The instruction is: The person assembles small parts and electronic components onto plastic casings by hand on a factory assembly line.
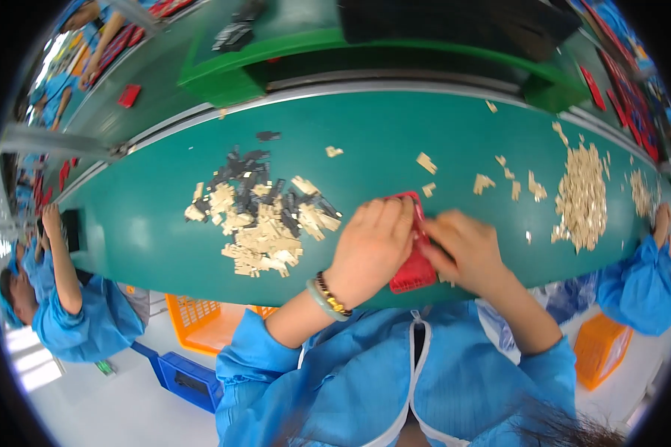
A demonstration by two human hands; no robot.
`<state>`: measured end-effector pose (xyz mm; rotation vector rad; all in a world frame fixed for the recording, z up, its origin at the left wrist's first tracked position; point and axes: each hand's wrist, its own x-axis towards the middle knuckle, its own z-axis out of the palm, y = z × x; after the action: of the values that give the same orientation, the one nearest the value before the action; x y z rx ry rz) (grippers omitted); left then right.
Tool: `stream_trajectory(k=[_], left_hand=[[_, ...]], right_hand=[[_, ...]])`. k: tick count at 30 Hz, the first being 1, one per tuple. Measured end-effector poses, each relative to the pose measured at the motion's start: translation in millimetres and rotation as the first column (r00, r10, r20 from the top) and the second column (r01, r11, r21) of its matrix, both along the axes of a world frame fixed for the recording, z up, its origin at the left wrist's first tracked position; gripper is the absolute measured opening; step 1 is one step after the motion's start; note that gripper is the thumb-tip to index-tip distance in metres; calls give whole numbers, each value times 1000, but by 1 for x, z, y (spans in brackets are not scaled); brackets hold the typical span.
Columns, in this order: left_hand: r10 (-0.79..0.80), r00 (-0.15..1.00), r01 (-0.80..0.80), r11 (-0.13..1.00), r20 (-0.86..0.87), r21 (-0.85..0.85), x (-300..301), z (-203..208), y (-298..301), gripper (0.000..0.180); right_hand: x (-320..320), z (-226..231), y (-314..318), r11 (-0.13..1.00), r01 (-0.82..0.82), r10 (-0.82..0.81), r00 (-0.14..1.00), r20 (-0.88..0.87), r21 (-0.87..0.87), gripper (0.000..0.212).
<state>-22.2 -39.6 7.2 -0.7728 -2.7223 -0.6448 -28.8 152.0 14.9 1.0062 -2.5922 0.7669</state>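
Red tray (412, 273) sits at the near edge of the green table (395, 134), between both hands. Left hand (370, 246) lies over the tray's left side, fingers curled down on its top rim, gripping it. Right hand (466, 249) is on the tray's right side, fingers bent in against it; exact grip is hidden. Bead bracelets (326, 296) are on the left wrist. Just left of the hands is a mixed pile (261, 216) of beige and black small parts. Loose beige bits (492, 180) are scattered beyond the right hand. Farther right is a bigger beige heap (581, 197). A co-worker's blue sleeve (645, 283) is at the far right, another person (67, 305) at left. Orange crate (197, 322) and blue crate (186, 376) are below the table.
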Motion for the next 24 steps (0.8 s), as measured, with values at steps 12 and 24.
stream_trajectory(k=[12, 24], left_hand=[[-59, 998, 58, 995, -18, -82, 8, 16, -9, 47], [347, 749, -515, 841, -565, -166, -90, 56, -304, 32]], right_hand=[[27, 8, 7, 947, -321, 321, 941, 104, -25, 29], [-127, 5, -96, 998, -70, 69, 995, 72, 4, 49]])
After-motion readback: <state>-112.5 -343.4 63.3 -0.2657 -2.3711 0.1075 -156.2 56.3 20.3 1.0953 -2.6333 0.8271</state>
